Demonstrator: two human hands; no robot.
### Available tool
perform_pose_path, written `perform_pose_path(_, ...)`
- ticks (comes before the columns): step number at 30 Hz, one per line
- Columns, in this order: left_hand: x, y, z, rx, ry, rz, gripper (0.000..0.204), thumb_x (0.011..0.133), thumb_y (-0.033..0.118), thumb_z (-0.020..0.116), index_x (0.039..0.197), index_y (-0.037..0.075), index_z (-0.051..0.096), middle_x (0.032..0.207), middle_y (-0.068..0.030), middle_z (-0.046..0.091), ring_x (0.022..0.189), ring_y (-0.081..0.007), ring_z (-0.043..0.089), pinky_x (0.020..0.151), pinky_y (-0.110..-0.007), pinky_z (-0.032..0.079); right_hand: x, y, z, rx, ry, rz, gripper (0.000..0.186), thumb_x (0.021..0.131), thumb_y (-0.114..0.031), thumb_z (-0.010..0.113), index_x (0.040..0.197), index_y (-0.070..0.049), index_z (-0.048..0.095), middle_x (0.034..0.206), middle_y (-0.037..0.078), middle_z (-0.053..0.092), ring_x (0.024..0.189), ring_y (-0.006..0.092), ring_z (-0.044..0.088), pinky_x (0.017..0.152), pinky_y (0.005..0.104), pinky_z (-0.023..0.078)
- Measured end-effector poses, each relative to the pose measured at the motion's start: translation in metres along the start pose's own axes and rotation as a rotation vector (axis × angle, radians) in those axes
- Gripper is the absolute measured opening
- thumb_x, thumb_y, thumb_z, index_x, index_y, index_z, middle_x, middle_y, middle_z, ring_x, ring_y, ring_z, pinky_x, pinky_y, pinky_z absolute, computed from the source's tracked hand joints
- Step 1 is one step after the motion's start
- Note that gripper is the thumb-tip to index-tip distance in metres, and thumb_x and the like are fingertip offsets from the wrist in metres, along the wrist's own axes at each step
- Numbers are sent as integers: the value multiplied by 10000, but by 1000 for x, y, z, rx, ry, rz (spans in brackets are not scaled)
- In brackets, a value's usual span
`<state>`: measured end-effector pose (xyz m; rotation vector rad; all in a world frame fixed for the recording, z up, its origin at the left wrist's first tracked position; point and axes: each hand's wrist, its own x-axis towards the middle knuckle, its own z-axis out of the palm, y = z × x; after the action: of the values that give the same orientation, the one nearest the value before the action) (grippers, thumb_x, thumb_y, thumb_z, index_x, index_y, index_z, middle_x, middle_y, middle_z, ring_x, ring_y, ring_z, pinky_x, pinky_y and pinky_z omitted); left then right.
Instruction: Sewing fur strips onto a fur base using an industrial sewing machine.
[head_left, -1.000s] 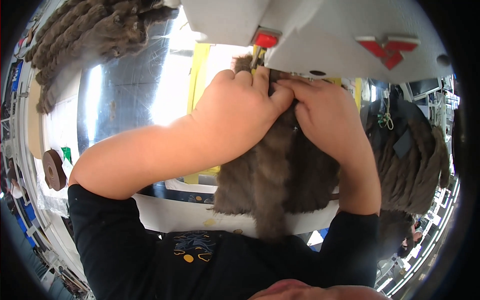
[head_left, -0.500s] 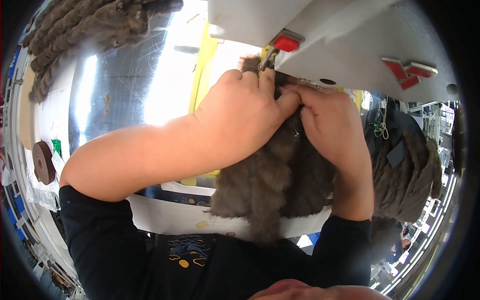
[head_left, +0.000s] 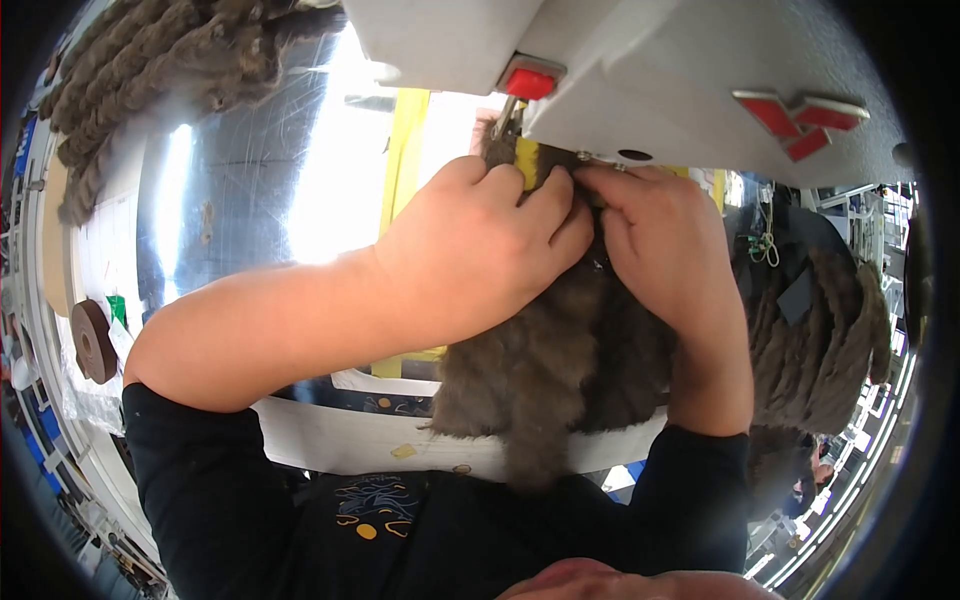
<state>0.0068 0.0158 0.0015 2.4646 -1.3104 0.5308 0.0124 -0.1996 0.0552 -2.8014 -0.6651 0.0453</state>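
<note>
A brown fur piece [head_left: 545, 370] lies under the head of a pale sewing machine [head_left: 640, 90] and hangs over the near table edge toward my body. My left hand [head_left: 505, 225] is closed on the fur just in front of the presser foot [head_left: 507, 120], fingers curled and thumb tucked beneath. Close beside it on the right, my right hand [head_left: 660, 230] pinches the fur's edge under the machine arm. The fingertips of both hands are partly hidden in the pile. A yellow strip [head_left: 526, 165] shows beside the foot.
More fur strips lie at the far left [head_left: 180, 80] and in a pile on the right [head_left: 815, 330]. A brown tape roll [head_left: 93, 342] stands at the left. The shiny metal tabletop [head_left: 250, 170] carries yellow tape [head_left: 403, 160]. Thin cords [head_left: 765, 245] hang at the right.
My left fingers have drawn back from the presser foot and curled more, uncovering the yellow strip. The two hands have parted slightly. The whole view has shifted a little.
</note>
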Motion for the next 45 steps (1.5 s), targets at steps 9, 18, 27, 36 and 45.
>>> perform_pose_path(9, -4, -3, 1, -33, -2, 11, 366, 760, 181, 651, 1113, 99, 702, 1122, -71, 684, 734, -190, 568, 639, -340, 455, -1, 23, 5, 225, 1, -112, 372, 842, -12, 567, 1155, -51, 764, 1071, 161, 745, 957, 375, 706, 843, 430, 571)
perform_pose_path(18, -4, 4, 2, -76, 23, 34, 355, 788, 183, 633, 1115, 55, 684, 1163, -98, 689, 916, -216, 618, 780, -347, 482, 6, 17, -3, 181, -98, -27, 382, 837, 9, 557, 1155, -33, 764, 1021, 201, 743, 928, 396, 704, 846, 432, 559)
perform_pose_path(27, -10, 18, 7, -48, -38, 79, 458, 883, 187, 577, 1256, -65, 664, 1316, -188, 687, 1267, -314, 634, 1089, -409, 475, 5, 18, -3, 195, -94, 46, 342, 849, 0, 556, 1100, -43, 783, 923, 201, 730, 866, 402, 693, 800, 441, 553)
perform_pose_path(36, -8, 17, 9, 25, -33, 83, 417, 889, 161, 582, 1226, -65, 681, 1269, -182, 715, 1225, -295, 665, 1061, -389, 495, 6, 31, 9, 239, 12, -40, 342, 858, -5, 558, 1104, -57, 790, 972, 210, 737, 892, 406, 698, 830, 431, 559)
perform_pose_path(45, -2, 10, 13, 46, -9, 67, 394, 885, 129, 584, 1218, -59, 680, 1249, -173, 719, 1207, -283, 673, 1047, -381, 502, 12, 35, 10, 181, 81, -54, 350, 852, -3, 565, 1095, -86, 803, 970, 194, 752, 921, 401, 704, 863, 436, 555)
